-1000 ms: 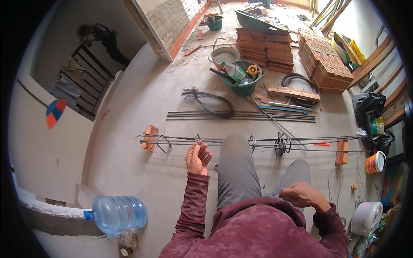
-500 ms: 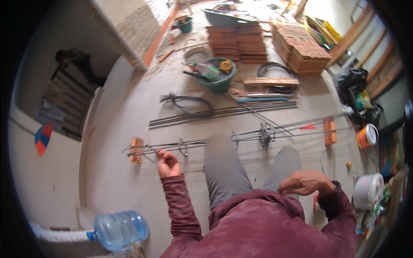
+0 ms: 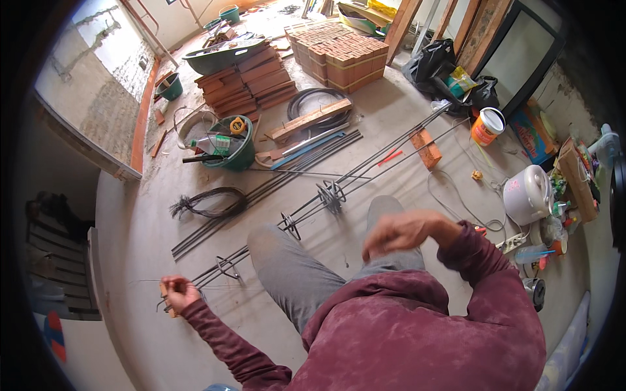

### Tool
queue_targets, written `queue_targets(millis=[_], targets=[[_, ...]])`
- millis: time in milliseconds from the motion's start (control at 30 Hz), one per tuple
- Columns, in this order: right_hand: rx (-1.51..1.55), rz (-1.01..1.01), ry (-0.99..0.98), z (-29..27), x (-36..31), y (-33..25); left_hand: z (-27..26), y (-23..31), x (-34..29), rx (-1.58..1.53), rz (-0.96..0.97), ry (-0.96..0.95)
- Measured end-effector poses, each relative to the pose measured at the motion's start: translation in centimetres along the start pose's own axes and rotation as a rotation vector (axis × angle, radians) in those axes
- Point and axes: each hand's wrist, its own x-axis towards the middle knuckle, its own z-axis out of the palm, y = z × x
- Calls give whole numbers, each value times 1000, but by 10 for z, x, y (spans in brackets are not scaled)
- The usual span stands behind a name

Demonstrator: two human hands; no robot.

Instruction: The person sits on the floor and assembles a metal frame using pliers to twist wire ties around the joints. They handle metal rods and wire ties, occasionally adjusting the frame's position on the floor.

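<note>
My left hand (image 3: 180, 294) is closed at the near left end of a long bundle of steel rods, its fingertips pinched together. A thin wire (image 3: 145, 281) sticks out from the fingers. Behind the hand, a brick (image 3: 171, 309), mostly hidden, props the rod end. Bent steel stirrups (image 3: 227, 268) sit around the rods (image 3: 303, 208), several bunched near the middle (image 3: 331, 195). Blurred by motion, my right hand (image 3: 401, 232) hangs over my right thigh, apart from the rods; whether it holds anything cannot be made out.
Another brick (image 3: 426, 148) props the far end. Beyond lie loose rods (image 3: 267, 189), a wire coil (image 3: 215, 201) and a green bucket (image 3: 240, 156) with a bottle. Stacked tiles (image 3: 244, 78) and bricks (image 3: 339, 52) stand behind. A paint bucket (image 3: 488, 126) and rice cooker (image 3: 528, 193) are right.
The view has turned to the right, so the rods now run diagonally. My left hand has moved left along them to their end. My right hand has shifted forward over my thigh.
</note>
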Motion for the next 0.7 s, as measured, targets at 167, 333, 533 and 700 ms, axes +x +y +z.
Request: queue_targets(millis=[167, 333, 533, 700], targets=[[-635, -154, 335, -34, 7, -44, -108, -45, -38, 631, -95, 243], [-1040, -321, 312, -74, 38, -112, -20, -129, -114, 1477, 453, -266], [-1175, -576, 611, -121, 89, -155, 159, -194, -205, 967, -296, -807], [-603, -773, 1183, -88, 115, -144, 219, -186, -182, 670, -150, -662]])
